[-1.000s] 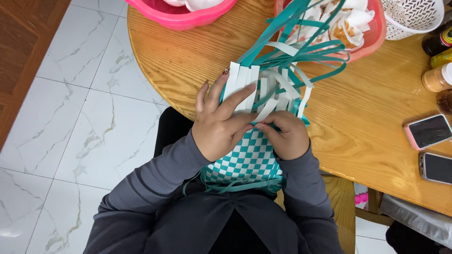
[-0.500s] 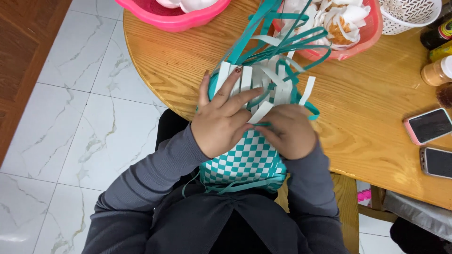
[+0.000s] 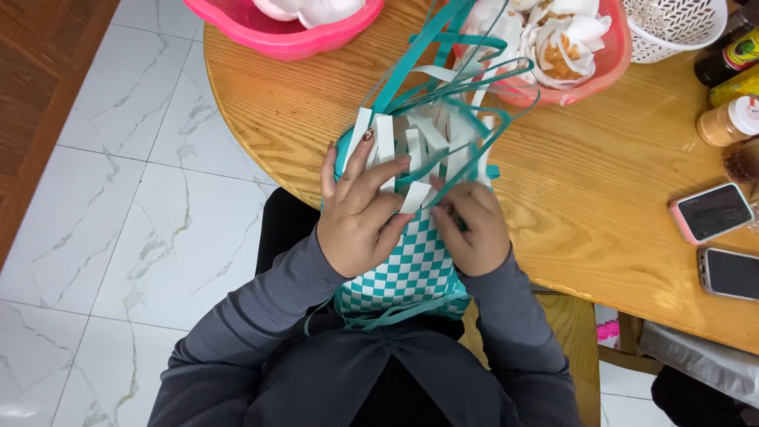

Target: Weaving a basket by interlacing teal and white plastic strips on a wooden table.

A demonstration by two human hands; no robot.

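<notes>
A half-woven basket (image 3: 403, 273) of teal and white plastic strips rests against the edge of the round wooden table (image 3: 585, 190) and my lap. Its lower part is a tight checker pattern. Loose white strips (image 3: 419, 142) and teal strips (image 3: 443, 79) fan out from the top over the table. My left hand (image 3: 360, 213) lies across the basket's left side, fingers spread over the white strips and gripping them. My right hand (image 3: 470, 229) pinches a strip at the basket's middle right, close to the left thumb.
A pink basin (image 3: 292, 32) stands at the table's far edge. A red basket (image 3: 569, 55) holds white crumpled items, with a white perforated basket (image 3: 672, 28) beside it. Bottles and a jar (image 3: 727, 119) stand at right. Two phones (image 3: 711, 212) lie near the right edge. Marble floor lies left.
Both hands have shifted slightly along the weave, and the loose strips have swung and spread differently. The basket stays between my hands at the table's edge.
</notes>
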